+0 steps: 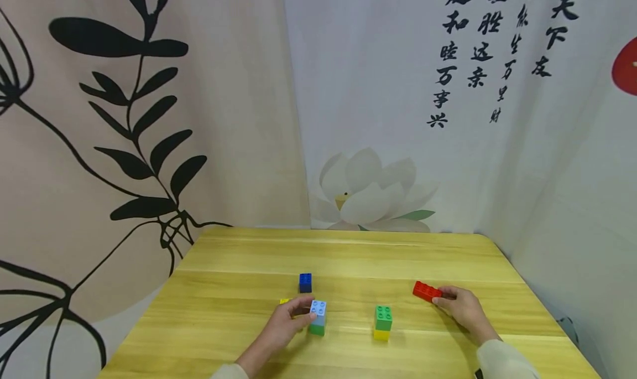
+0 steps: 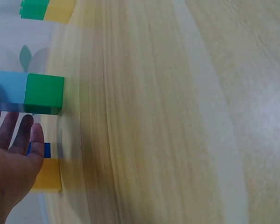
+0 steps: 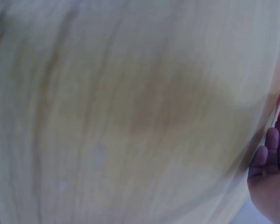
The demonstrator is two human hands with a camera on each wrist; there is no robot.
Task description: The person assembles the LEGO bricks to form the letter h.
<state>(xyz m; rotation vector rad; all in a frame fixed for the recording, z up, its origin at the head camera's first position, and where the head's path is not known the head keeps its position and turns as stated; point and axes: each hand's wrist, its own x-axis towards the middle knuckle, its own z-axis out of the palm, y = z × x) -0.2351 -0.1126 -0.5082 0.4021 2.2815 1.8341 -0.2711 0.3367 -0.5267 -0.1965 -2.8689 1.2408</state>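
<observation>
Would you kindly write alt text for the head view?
A person's left hand pinches a light-blue block atop a green one; the right hand grips a red block. Between them stands a green-and-yellow stack; a dark-blue block sits farther back on the table.

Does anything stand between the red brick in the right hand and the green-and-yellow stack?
Nothing visible: the head view shows only bare tabletop between the red brick, gripped by the right hand, and the green-and-yellow stack.
</observation>
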